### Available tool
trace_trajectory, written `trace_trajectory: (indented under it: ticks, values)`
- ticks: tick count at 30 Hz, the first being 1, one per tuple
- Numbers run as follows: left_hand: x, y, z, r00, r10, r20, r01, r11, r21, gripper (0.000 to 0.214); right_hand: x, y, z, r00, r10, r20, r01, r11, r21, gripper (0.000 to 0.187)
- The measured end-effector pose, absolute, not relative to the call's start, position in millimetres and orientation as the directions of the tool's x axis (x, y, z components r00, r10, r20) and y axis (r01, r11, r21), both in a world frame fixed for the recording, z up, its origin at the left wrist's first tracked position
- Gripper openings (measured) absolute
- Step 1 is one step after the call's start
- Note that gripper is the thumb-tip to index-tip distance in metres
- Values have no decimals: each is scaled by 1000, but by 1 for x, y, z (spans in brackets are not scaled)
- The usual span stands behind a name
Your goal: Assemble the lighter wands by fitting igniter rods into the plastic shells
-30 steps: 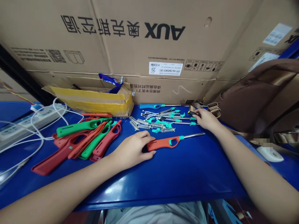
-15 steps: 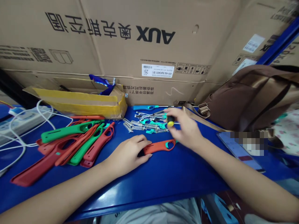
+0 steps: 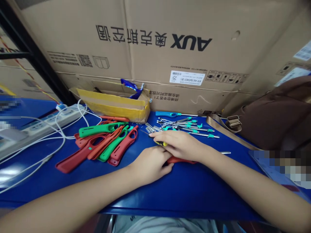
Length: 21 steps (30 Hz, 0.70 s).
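My left hand (image 3: 152, 165) lies on the blue table, its fingers closed round one end of an orange long-nosed lighter (image 3: 181, 160). Over that lighter reaches my right hand (image 3: 186, 144), gripping a screwdriver (image 3: 161, 143) with a black and yellow handle; its thin shaft points to the left. Most of the lighter is hidden by my right hand and wrist, with a metal tip (image 3: 225, 152) showing beyond the wrist. Behind my hands lie clear lighter tanks (image 3: 150, 128) and several metal nozzles with teal parts (image 3: 194, 130).
Red, orange and green lighter shells (image 3: 109, 145) are piled on the left. Behind them stands a yellow-taped box (image 3: 114, 105). A power strip (image 3: 39, 126) with white cables lies far left. A blue lighter (image 3: 166, 114) rests at the back. A brown bag (image 3: 274, 116) sits right.
My right hand has moved left with the screwdriver, from the lighter's nozzle side to above my left hand. My left hand keeps hold of the orange lighter. The view has turned left.
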<state>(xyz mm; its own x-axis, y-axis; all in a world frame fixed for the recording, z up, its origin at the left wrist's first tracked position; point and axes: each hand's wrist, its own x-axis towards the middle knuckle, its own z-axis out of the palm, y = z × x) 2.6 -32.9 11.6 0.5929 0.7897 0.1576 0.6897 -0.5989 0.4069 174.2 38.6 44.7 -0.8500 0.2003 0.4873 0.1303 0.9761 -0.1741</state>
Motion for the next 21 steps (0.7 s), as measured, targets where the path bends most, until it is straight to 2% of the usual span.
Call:
trace_trajectory:
  ticks: [5, 14, 17, 21]
  values:
    - [3, -35, 12, 609, 777, 162, 672, -613, 416, 30, 160, 53, 40, -868, 276, 414, 181, 950, -253, 34]
    - [4, -38, 16, 619, 767, 171, 648, -621, 441, 27, 157, 61, 41, -843, 354, 405, 228, 917, -328, 41]
    - [4, -37, 14, 624, 759, 186, 628, -629, 458, 28, 161, 55, 44, -778, 407, 479, 249, 899, -360, 33]
    - [3, -34, 11, 629, 753, 193, 593, -625, 508, 35, 177, 43, 52, -587, 579, 566, 315, 807, -499, 23]
